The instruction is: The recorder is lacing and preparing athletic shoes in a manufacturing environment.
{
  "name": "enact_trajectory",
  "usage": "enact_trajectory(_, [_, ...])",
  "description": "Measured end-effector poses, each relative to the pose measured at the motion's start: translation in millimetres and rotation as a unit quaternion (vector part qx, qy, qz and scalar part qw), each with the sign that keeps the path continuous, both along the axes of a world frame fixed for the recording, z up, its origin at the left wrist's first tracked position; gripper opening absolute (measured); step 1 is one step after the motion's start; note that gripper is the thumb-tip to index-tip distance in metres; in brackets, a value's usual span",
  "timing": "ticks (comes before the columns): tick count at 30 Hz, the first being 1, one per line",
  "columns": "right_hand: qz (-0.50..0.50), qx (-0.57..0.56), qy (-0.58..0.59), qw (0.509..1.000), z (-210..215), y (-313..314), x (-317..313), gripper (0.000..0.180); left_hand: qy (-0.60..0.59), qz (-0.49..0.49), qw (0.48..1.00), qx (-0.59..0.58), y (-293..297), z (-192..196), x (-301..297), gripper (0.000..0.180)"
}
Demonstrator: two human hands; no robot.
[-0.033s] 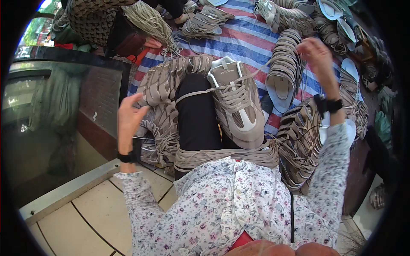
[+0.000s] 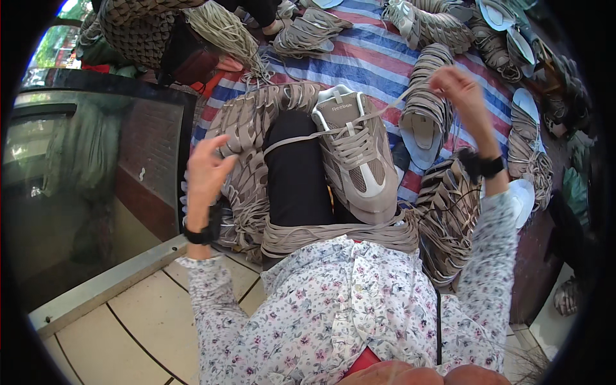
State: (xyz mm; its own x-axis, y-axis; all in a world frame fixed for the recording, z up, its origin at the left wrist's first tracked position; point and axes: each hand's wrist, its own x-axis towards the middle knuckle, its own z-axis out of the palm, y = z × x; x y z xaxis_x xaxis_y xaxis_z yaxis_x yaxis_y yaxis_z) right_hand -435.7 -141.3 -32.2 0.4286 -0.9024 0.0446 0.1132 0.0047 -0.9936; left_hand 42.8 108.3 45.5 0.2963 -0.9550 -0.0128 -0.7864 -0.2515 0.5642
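Observation:
A beige-grey sneaker upper (image 2: 359, 173) with white trim lies on my lap, its toe toward me. Its shoelace (image 2: 351, 146) is threaded through the eyelets. One end is drawn taut up and to the right into my right hand (image 2: 461, 93), whose fingers are closed on it. The other end drapes leftward over my black-clad left thigh (image 2: 295, 173). My left hand (image 2: 208, 172) is raised beside a stack of similar uppers (image 2: 244, 125), thumb and fingers apart, with nothing visible in it. A bundle of loose beige laces (image 2: 340, 237) lies across my lap.
More nested uppers stand right of my legs (image 2: 449, 212) and farther off (image 2: 427, 96) on a striped red, white and blue sheet (image 2: 359, 61). A dark-framed glass panel (image 2: 90, 173) is on the left. Hanks of pale laces (image 2: 224, 32) lie at the back left.
My left hand has shifted slightly right and down. My right hand has come a little left and down, still with the shoelace. The sneaker upper stays in place.

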Motion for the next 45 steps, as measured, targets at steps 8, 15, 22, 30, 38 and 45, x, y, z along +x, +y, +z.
enact_trajectory(8, [0.052,-0.211,0.149,0.965,32.4,111.0,118.0,0.017,0.093,-0.133,0.983,-0.091,-48.5,-11.1,-136.0,0.029])
enact_trajectory(15, [0.063,-0.373,0.231,0.896,34.0,112.9,141.7,0.022,-0.004,-0.177,0.976,-0.124,-62.2,-37.8,-136.0,0.016])
enact_trajectory(22, [0.117,-0.416,0.313,0.846,32.8,107.6,148.9,0.019,0.269,-0.074,0.959,0.04,-85.1,-43.5,-122.6,0.016])
enact_trajectory(30, [0.159,-0.416,0.303,0.842,34.4,105.9,146.6,0.016,0.28,-0.064,0.957,0.033,-91.2,-39.0,-123.4,0.017])
enact_trajectory(38, [0.183,-0.425,0.308,0.831,36.5,95.1,141.4,0.023,0.3,-0.078,0.95,0.036,-93.4,-40.6,-128.7,0.017])
enact_trajectory(45, [0.201,-0.423,0.334,0.818,41.3,102.1,142.4,0.026,0.29,-0.081,0.953,0.039,-93.5,-43.8,-128.3,0.018])
